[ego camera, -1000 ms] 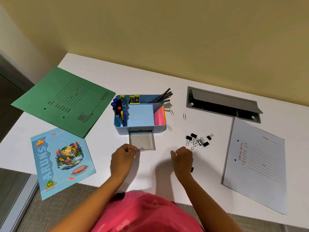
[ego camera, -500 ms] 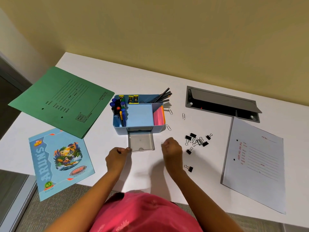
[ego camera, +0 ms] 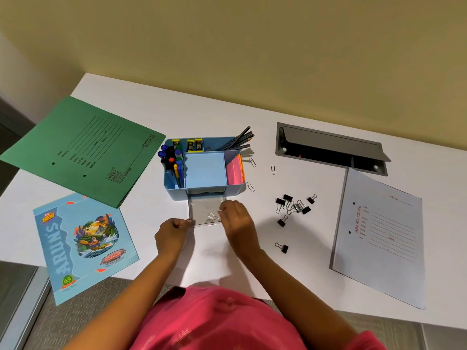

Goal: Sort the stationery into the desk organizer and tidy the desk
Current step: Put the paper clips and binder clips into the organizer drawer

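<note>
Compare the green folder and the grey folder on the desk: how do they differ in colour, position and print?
The green folder lies at the left of the desk, its far corner overhanging the edge; the grey folder lies at the right, its near corner overhanging the front edge. The green folder has dark print; the grey folder has red print. Both lie flat and closed, with two punched holes.

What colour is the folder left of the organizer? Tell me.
Green folder, printed with dark lines; head view.
</note>
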`<state>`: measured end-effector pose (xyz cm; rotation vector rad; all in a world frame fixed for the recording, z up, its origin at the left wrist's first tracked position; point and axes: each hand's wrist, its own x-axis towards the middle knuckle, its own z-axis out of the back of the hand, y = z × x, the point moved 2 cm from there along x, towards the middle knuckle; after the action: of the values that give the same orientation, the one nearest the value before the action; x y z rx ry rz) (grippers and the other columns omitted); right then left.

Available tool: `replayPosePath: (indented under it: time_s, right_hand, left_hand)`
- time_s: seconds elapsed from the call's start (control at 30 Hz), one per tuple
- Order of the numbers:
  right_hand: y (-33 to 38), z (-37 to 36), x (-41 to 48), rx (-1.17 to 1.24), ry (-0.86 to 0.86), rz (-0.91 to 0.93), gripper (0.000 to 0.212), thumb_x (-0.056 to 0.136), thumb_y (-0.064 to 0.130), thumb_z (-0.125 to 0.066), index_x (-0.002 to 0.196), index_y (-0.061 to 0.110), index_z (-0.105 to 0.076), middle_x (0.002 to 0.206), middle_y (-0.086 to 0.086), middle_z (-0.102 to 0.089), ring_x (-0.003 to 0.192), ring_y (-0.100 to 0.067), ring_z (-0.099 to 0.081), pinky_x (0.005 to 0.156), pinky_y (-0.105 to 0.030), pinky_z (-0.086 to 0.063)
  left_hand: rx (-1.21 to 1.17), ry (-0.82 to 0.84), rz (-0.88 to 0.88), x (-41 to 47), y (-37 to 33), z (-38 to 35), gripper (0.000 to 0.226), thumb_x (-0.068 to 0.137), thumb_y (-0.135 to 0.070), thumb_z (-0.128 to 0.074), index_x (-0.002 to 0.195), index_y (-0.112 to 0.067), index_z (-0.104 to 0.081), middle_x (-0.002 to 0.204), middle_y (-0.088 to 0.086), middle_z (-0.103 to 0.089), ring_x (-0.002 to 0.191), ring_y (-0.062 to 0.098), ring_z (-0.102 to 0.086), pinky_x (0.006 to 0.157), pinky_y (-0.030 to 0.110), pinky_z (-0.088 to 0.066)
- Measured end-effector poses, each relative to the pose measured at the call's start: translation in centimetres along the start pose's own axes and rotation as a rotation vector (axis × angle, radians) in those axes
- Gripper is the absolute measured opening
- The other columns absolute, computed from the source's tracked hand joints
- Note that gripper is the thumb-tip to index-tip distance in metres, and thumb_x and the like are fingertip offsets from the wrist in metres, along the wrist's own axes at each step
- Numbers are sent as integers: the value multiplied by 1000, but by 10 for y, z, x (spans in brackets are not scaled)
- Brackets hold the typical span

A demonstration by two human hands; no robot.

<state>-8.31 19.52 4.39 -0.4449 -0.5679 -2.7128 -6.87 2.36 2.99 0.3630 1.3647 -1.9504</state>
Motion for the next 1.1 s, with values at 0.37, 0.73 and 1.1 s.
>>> replayPosePath:
  time_s: [0.37, 0.73, 1.1]
  right_hand:
    - [-115, 18, -26, -77, -25, -672, 37, 71, -13, -60, 106, -3, -65, 104, -19, -65, 99, -37, -59, 84, -39, -47]
    - [-100, 17, -53, 37, 4, -425, 48, 80, -15, -49, 122, 4, -59, 122, -11, -60, 117, -24, -50, 101, -36, -40]
    - [-155, 36, -14, -147, 54, -945, 25, 78, 14, -74, 74, -8, -63, 74, -24, -62, 79, -40, -56, 76, -42, -43]
  left_hand:
    - [30, 2, -17, -1, -2, -1, 22, 86, -26, -66, 76, -7, -69, 58, -3, -59, 54, 18, -49, 61, 32, -44]
    - [12, 18, 5, 2, 0, 1, 25, 83, -32, -70, 78, -7, -67, 72, 11, -69, 49, 19, -44, 60, 31, -41]
    - [38, 22, 0, 0, -1, 1, 25, 86, -30, -67, 80, -6, -69, 69, 9, -68, 48, 19, -45, 57, 29, -40]
